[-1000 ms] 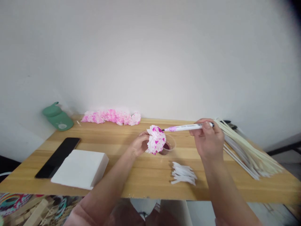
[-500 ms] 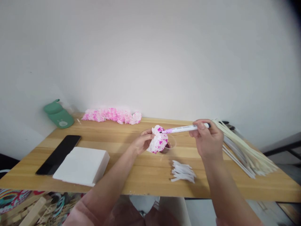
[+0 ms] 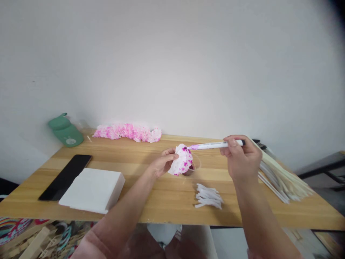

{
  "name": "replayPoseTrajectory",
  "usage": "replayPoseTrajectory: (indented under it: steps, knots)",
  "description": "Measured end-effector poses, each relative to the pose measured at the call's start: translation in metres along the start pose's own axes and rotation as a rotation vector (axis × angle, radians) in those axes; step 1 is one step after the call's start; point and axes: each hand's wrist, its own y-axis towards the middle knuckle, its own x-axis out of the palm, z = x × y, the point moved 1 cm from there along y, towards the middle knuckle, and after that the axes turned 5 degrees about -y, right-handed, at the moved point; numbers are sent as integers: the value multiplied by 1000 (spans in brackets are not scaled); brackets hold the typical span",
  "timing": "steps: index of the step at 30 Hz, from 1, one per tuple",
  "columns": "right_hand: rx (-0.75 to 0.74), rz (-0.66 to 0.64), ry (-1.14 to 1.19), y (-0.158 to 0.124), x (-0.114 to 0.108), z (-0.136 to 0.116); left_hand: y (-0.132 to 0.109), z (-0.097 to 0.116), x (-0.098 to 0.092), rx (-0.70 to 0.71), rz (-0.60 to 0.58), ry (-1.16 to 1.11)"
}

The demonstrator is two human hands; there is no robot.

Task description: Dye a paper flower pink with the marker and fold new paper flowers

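My left hand [image 3: 165,162] pinches a white paper flower [image 3: 180,162] speckled with magenta, holding it above the table. My right hand [image 3: 242,156] is closed around a white marker pen [image 3: 212,145] with a black end. The pen's front part is stained pinkish purple, and its dark tip meets or nearly meets the flower's upper edge. Behind and below the flower, partly hidden by it, stands a clear plastic cup [image 3: 198,163] with dark red liquid [image 3: 189,170] in it. Short white strips [image 3: 208,196] lie in a small pile between my forearms.
Pink-and-white paper flowers [image 3: 129,132] line the wall. At the left are a green bottle [image 3: 66,130], a black phone [image 3: 66,177] and a stack of white paper [image 3: 90,189]. Long cream strips [image 3: 285,176] and white sticks [image 3: 273,187] lie beyond my right forearm.
My right hand has moved slightly right and up with the marker pen, its tip now nearer the flower's edge. The flower has turned a little in my left hand.
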Motion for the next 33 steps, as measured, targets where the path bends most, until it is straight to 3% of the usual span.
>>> replayPoseTrajectory:
  steps: [17,26,33]
  knots:
    - [12,-62,-10,2,3,11,2,-2,0,-8,52,-1]
    - [9,15,34,2,2,1,1,-2,-6,17,9,7]
    - [22,-29,1,-2,1,4,1,0,-2,20,28,-3]
